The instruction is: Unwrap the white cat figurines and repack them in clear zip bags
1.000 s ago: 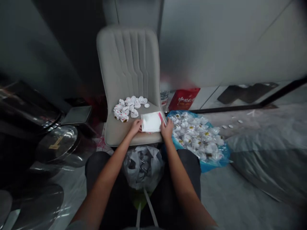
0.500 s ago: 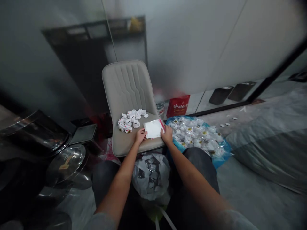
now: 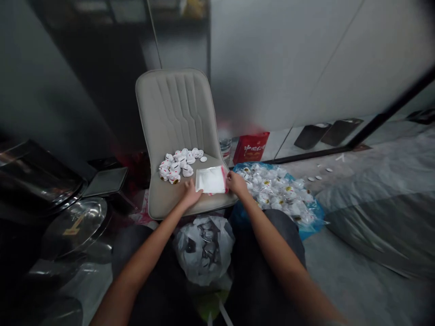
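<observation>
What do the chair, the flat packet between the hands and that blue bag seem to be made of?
The chair: probably leather or imitation leather, judging by its smooth, low-sheen beige cover and seam lines. The flat packet: likely thin plastic film, smooth with translucent-looking edges. The blue bag: apparently thin plastic, crumpled and slightly glossy.

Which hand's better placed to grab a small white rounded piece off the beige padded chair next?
Left, likely: the left hand is nearer the small white rounded pieces. The right hand is farther, at the pink edge of the flat white plastic packet.
</observation>
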`<act>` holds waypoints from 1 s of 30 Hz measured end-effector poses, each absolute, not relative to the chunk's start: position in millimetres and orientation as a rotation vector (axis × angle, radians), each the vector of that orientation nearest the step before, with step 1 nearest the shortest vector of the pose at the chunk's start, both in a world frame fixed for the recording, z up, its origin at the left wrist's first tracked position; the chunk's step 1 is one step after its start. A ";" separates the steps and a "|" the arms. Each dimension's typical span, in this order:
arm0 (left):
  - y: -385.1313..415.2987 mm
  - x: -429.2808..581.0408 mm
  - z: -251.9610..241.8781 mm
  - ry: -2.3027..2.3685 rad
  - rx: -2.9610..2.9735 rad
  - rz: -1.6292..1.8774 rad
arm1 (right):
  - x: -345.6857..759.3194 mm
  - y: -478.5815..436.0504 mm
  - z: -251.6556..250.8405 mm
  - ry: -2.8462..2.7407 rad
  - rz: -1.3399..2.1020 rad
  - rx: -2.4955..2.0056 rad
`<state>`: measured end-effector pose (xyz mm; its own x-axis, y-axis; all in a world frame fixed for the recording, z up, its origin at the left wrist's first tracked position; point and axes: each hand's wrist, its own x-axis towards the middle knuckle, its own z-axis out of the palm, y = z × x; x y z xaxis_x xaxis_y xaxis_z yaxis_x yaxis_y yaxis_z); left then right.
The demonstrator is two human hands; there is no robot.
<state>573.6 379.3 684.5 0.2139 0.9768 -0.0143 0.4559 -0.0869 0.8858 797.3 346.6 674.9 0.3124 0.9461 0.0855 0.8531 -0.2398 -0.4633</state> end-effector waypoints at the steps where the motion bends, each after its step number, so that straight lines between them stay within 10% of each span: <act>1: 373.5 571.9 685.9 1.363 1.768 0.796 | 802.8 348.1 678.3 -1.643 0.313 -2.144; 23: 355.5 576.5 698.6 1.328 2.104 0.306 | 822.3 352.0 699.9 -1.729 0.344 -2.195; 30: 361.5 578.8 713.2 1.204 1.568 0.539 | 801.5 340.9 712.0 -1.664 0.173 -1.508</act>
<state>578.8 361.5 713.2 0.3947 0.8902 -0.2276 0.4233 0.0437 0.9049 801.5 340.9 712.0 0.1005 0.8659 0.4899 0.7467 0.2598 -0.6123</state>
